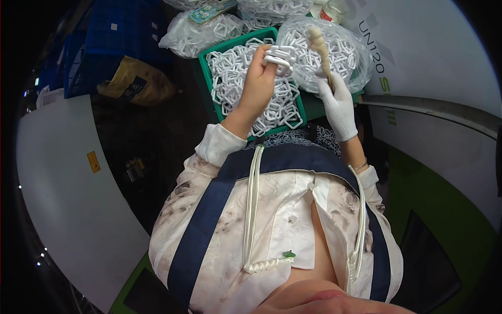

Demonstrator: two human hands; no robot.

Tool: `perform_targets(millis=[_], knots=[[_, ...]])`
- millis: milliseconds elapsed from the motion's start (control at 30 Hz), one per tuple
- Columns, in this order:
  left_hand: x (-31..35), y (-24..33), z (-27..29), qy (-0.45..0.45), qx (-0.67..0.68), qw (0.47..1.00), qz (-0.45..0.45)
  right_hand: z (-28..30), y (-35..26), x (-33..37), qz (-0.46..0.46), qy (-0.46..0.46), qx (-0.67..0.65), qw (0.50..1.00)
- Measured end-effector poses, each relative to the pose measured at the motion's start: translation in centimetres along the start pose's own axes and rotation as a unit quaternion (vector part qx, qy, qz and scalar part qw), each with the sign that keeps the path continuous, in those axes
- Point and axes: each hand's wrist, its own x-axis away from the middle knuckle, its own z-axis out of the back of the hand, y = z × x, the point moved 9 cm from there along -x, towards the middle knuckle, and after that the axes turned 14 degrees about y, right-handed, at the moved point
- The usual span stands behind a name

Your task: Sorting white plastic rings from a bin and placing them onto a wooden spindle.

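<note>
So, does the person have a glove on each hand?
No, the right hand wears a white glove, but the left hand, holding white rings, is bare.

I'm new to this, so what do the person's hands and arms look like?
The left hand is bare. The right hand wears a white knit glove, with a thin bracelet beyond its cuff. The pale sleeves have grey-brown blotches and whitish cuffs.

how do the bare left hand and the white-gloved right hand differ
The bare left hand shows skin; the right hand wears a white fabric glove. The left hand holds a stack of white angular rings; the right hand holds a cream, lumpy, stick-shaped object. Both hands are gripping something.
</note>
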Motion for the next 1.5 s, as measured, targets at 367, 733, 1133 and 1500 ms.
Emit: perform_targets(millis=[367,733,1133,1500], knots=[[1.1,-0.6,-2.8,-0.054,-0.185,0.975,-0.111,-2.4,-3.3,0.3,-0.013,-0.115,-0.017,0.993],[1.7,-4.4,-4.7,-0.073,0.277,0.906,0.313,0.3,-4.4,-0.3,-0.039,0.043,-0.144,0.988],[2.8,-3.2,-6.4,-0.193,0.384,0.832,0.351,-0.3,-4.0,-0.1,-0.099,0.031,-0.193,0.976],[2.6,-3.7,-6.2,-0.166,0.352,0.852,0.349,0.5,-4.0,-0.2,-0.051,0.045,-0.125,0.990]])
